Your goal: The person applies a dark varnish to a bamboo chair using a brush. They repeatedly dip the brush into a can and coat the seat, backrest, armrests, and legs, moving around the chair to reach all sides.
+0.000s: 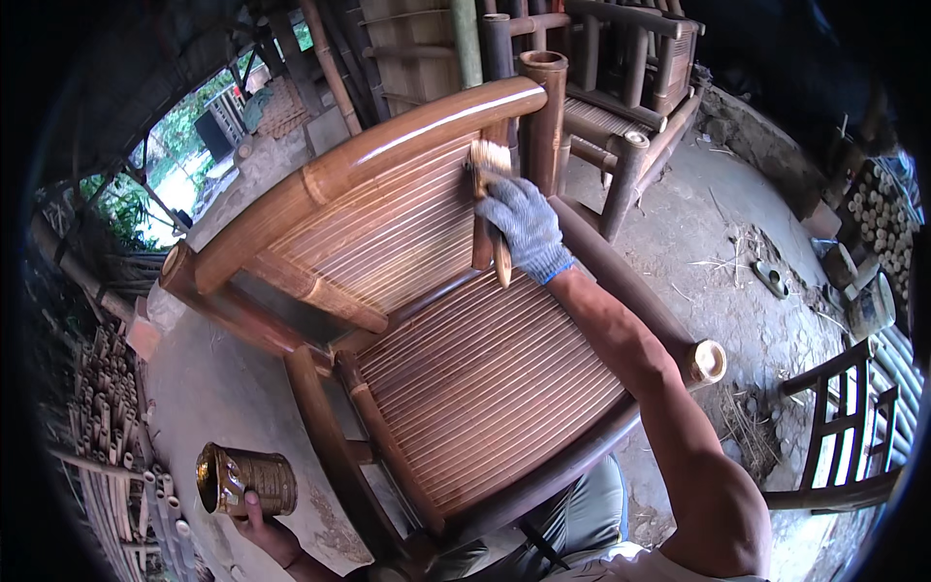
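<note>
Brown bamboo, glossy along the curved top rail (369, 160), makes up the chair (485, 378) that fills the middle of the frame. You should find it stiff and fairly heavy as a whole; to steady it, take the right armrest (635, 276) rather than the thin slats (495, 417), and allow for shiny stretches being slick or tacky.

Your right hand (524, 225), in a grey knitted glove (531, 215), has its grip closed around the brush (485, 173) at the upper middle of the frame, by the right end of the backrest (388, 233). Its bristles (491, 153) point upward; you cannot tell from this angle whether they touch the bamboo. Expect it to be light — a stiff handle (503, 264), bristles that give under pressure — and best held near the bristle end, as you have it.

Your left hand (267, 533), bare, has its grip around the can (264, 483) at the lower left, thumb across the near side. The mouth tips toward the left edge and the contents are hidden, so judge the weight by feel. The wall looks rigid, but that smeared, shiny surface could slide; hold it firmly around the middle.
</note>
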A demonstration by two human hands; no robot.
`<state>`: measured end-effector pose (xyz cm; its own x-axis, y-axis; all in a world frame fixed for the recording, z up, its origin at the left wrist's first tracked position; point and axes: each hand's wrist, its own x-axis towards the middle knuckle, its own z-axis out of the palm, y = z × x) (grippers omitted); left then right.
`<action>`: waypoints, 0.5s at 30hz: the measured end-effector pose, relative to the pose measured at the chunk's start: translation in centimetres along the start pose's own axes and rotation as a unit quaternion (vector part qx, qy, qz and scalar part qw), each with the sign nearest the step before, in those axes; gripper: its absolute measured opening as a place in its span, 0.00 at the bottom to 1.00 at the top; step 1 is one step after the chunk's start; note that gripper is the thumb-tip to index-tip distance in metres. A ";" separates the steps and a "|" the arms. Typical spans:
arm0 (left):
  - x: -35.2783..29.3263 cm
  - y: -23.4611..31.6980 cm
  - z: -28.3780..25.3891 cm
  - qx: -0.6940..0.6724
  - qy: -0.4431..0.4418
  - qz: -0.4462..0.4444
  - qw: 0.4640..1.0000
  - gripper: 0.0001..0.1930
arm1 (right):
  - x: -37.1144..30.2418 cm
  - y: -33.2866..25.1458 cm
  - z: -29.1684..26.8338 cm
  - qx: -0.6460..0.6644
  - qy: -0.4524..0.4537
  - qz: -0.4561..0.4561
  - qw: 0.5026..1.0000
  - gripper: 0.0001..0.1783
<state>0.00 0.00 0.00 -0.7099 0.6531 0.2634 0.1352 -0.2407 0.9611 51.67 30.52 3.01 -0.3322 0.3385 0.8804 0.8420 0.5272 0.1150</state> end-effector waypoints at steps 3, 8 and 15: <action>0.2 0.6 -0.6 0.014 0.003 -0.008 1.000 0.42 | -4.1 -1.5 1.9 0.000 -0.080 0.006 0.997 0.17; -1.0 -0.7 -0.9 0.003 0.032 -0.009 0.999 0.41 | -8.7 -2.2 4.0 0.016 -0.169 -0.030 0.985 0.17; -0.5 -0.6 -1.3 -0.003 0.002 -0.009 1.000 0.43 | -11.5 -1.5 5.1 0.031 -0.344 -0.109 0.932 0.15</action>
<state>-0.65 -1.13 -0.82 -0.7152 0.6542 0.2460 0.1179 -0.2339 0.9651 52.02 29.80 -9.69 -0.7050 0.6256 0.3339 0.7028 0.6793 0.2113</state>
